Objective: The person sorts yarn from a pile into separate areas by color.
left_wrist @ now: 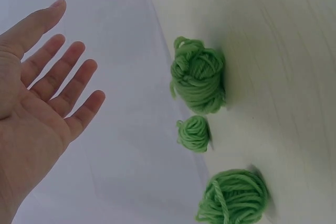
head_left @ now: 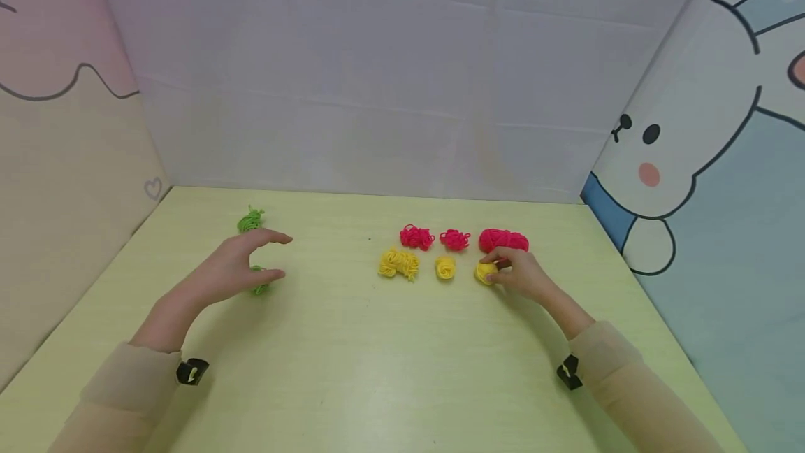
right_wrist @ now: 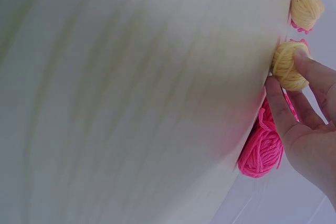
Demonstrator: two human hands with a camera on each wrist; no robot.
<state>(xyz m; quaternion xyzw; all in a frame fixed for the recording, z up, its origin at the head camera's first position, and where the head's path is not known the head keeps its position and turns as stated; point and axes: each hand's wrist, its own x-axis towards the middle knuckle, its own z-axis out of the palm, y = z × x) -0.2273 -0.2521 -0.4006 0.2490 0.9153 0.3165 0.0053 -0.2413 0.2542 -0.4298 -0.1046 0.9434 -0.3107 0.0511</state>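
Observation:
My right hand [head_left: 520, 273] pinches a small yellow yarn ball [head_left: 482, 272] between thumb and fingers, low at the table top. Just behind it lies a large pink yarn bundle [head_left: 504, 239], seen below the fingers in the right wrist view. To its left are another yellow yarn ball [head_left: 445, 268] and a bigger, looser yellow yarn bundle [head_left: 398, 263]. Over the table's left side, my left hand [head_left: 229, 269] hovers with fingers spread and nothing in them. It partly hides the green yarn balls; the left wrist view shows a tall one [left_wrist: 198, 77], a small one [left_wrist: 193, 134] and a round one [left_wrist: 236, 198].
Two smaller pink yarn bundles, one left [head_left: 416, 237] and one right [head_left: 455, 240], lie behind the yellow ones. The pale table [head_left: 352, 355] is bounded by a white back wall [head_left: 377, 89] and printed side panels. Black bands sit at both cuffs.

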